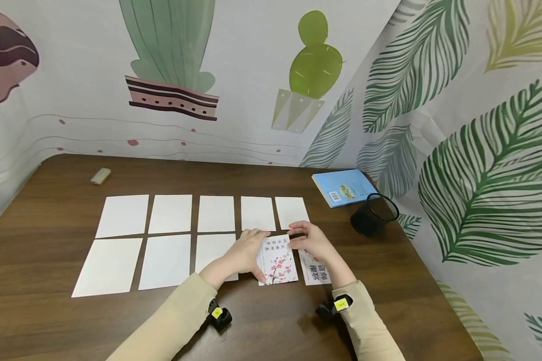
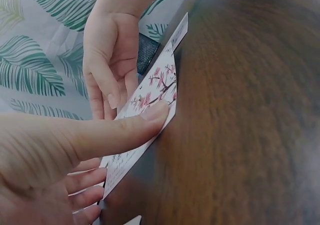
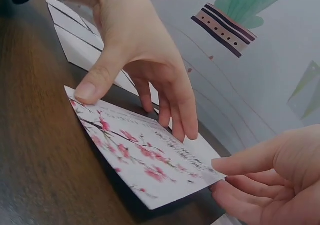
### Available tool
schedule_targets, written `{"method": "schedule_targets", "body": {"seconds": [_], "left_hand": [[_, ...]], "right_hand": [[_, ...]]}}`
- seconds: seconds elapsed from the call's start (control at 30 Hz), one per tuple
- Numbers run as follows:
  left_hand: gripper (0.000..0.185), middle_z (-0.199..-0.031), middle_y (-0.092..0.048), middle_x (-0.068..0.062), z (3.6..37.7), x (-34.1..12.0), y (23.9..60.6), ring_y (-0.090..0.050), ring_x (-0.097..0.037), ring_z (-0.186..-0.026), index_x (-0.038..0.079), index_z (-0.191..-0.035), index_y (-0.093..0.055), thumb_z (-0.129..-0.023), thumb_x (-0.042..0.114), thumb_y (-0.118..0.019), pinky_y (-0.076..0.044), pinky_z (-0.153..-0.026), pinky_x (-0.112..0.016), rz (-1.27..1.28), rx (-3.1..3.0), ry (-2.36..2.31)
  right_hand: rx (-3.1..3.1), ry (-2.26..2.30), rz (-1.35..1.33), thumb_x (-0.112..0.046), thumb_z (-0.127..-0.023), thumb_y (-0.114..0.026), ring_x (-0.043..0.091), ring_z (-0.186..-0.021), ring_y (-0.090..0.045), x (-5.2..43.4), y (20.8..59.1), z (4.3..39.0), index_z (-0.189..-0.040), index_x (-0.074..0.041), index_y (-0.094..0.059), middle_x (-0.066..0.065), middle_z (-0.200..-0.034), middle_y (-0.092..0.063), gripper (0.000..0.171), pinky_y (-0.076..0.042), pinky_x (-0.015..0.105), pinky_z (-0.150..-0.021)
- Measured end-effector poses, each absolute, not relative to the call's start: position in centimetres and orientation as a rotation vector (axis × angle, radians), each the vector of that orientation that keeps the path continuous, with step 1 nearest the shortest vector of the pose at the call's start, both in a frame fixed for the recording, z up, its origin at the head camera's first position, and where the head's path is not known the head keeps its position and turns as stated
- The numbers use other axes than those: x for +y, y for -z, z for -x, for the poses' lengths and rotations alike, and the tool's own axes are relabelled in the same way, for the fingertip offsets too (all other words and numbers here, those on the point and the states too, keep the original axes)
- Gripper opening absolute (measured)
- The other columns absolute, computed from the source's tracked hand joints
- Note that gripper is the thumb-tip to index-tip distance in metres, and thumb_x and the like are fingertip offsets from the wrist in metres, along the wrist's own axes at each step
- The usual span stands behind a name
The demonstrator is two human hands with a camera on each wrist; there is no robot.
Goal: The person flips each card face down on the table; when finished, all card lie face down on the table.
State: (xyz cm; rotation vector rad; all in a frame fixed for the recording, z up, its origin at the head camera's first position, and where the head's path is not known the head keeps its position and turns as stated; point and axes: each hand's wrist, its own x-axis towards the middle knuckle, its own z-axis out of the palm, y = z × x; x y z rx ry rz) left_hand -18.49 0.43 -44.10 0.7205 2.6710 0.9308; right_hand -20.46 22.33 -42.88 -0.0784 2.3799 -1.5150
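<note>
A card printed with pink blossom (image 1: 277, 263) lies at the right end of the near row on the brown table (image 1: 49, 321). My left hand (image 1: 248, 250) spans its left side, thumb pressing the near corner and fingers curled over the far edge. In the left wrist view the thumb (image 2: 120, 130) lies flat on the blossom card (image 2: 155, 85). My right hand (image 1: 309, 239) pinches the card's right edge. The right wrist view shows the blossom card (image 3: 145, 160) raised slightly off the wood between the left hand (image 3: 135, 50) and the right hand (image 3: 265, 180).
Several blank white cards (image 1: 171, 214) lie in two rows to the left. A card with blue characters (image 1: 317, 273) sits under my right wrist. At the right stand a blue book (image 1: 343, 187) and a black mesh cup (image 1: 374, 214). A small beige object (image 1: 101, 175) lies far left.
</note>
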Motion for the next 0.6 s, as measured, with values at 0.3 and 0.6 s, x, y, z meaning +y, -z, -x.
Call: {"method": "schedule_targets", "body": {"seconds": [0.3,0.6], "left_hand": [[0.118,-0.142,-0.049,-0.018,18.5,0.4,44.2,-0.041,-0.037,-0.128,-0.001,-0.143,-0.042,-0.044,0.026,-0.1,-0.036,-0.113,-0.045,-0.717,2.673,-0.954],[0.117,-0.142,-0.048,-0.019,18.6,0.2,44.4,-0.042,-0.038,-0.129,-0.002,-0.144,-0.041,-0.045,0.022,-0.099,-0.035,-0.113,-0.047,-0.736,2.648,-1.065]], "right_hand": [[2.167,1.608,-0.018,0.001,-0.085,-0.068,0.015,-0.092,-0.065,22.4,43.5,20.3,-0.14,0.01,-0.042,0.03,-0.132,-0.054,0.061,-0.057,0.028,-0.085],[1.868,1.651,0.176,0.001,-0.091,-0.06,0.012,-0.089,-0.07,23.3,44.0,19.9,-0.135,0.019,-0.041,0.011,-0.113,-0.07,0.052,-0.058,0.026,-0.078]]}}
